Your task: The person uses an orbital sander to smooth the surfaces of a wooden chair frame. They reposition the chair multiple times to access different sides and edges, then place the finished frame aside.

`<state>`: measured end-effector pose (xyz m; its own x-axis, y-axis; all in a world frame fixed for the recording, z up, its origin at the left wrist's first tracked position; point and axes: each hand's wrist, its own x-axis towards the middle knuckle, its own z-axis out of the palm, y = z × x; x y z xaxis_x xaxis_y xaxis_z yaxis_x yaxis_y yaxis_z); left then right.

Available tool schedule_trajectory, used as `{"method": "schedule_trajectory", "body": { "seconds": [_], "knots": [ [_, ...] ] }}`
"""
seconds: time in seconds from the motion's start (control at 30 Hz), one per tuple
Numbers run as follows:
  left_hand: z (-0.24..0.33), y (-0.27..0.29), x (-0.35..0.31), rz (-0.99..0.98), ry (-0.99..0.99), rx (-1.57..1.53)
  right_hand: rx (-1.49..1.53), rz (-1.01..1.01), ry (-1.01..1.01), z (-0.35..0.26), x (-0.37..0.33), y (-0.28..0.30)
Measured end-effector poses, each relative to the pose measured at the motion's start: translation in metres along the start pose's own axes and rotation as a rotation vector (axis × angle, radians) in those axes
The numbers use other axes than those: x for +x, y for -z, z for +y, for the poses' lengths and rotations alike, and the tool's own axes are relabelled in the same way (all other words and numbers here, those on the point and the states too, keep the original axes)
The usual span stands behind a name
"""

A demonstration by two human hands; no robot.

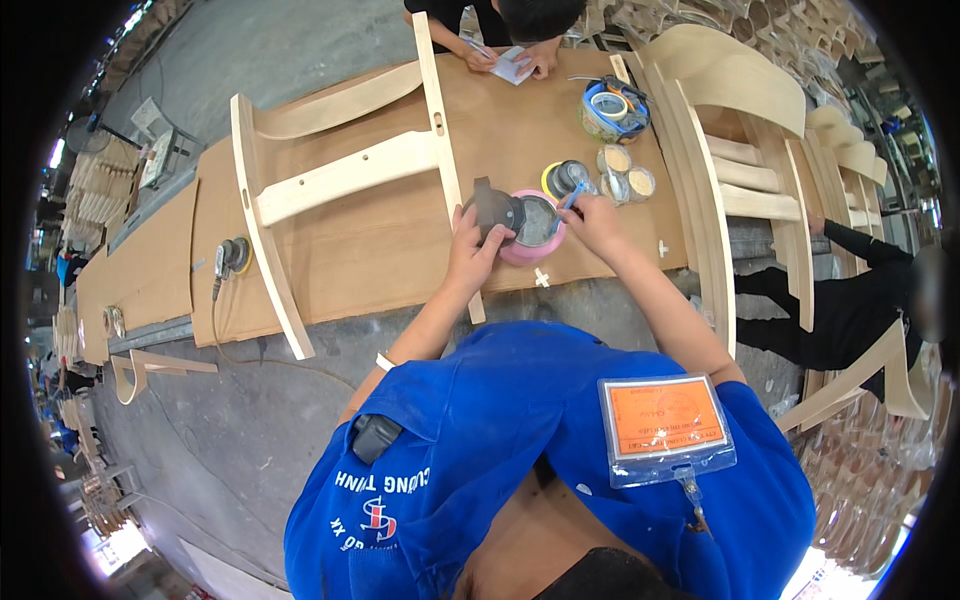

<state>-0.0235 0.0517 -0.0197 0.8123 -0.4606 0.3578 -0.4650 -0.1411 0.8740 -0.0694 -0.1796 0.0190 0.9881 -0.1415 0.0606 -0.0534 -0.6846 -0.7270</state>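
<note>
My left hand is closed round a dark grey, rounded object with a black collar, its exact kind unclear. It sits against a pink-rimmed round thing with a grey middle, on the cardboard. In my right hand, the fingers pinch a slim blue tool, its lower end over the grey middle; its kind is too small to tell. Just beyond, a black disc-shaped thing with a yellow rim lies beside clear round tubs of pale material.
A pale wooden chair frame lies across the cardboard-covered table. A corded sander rests left of it. A bag of tape and tools stands far right. Wooden chair parts stack up at the right. A person's hands hold paper opposite.
</note>
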Motion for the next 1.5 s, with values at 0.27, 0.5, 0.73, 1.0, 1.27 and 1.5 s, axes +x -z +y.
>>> {"method": "schedule_trajectory", "body": {
  "seconds": [0.27,0.5,0.73,1.0,1.27,1.5],
  "knots": [
    [-0.006,0.015,-0.009,0.021,0.145,-0.104,0.610,0.127,-0.335,0.029,0.018,0.012],
    [-0.008,0.023,-0.013,0.034,0.159,-0.079,0.267,0.111,0.194,0.023,0.016,-0.021],
    [-0.005,0.021,-0.013,0.089,0.085,-0.063,-0.019,0.063,0.242,0.028,0.033,-0.048],
    [-0.011,0.017,-0.017,0.142,0.054,-0.041,-0.220,0.026,0.173,0.017,0.043,-0.070],
    [-0.008,0.024,-0.019,0.142,0.069,-0.082,-0.203,0.064,0.305,0.023,0.034,-0.070],
    [-0.008,0.028,-0.024,0.144,0.070,-0.080,-0.140,0.137,0.302,-0.005,0.025,-0.051]
  ]
}}
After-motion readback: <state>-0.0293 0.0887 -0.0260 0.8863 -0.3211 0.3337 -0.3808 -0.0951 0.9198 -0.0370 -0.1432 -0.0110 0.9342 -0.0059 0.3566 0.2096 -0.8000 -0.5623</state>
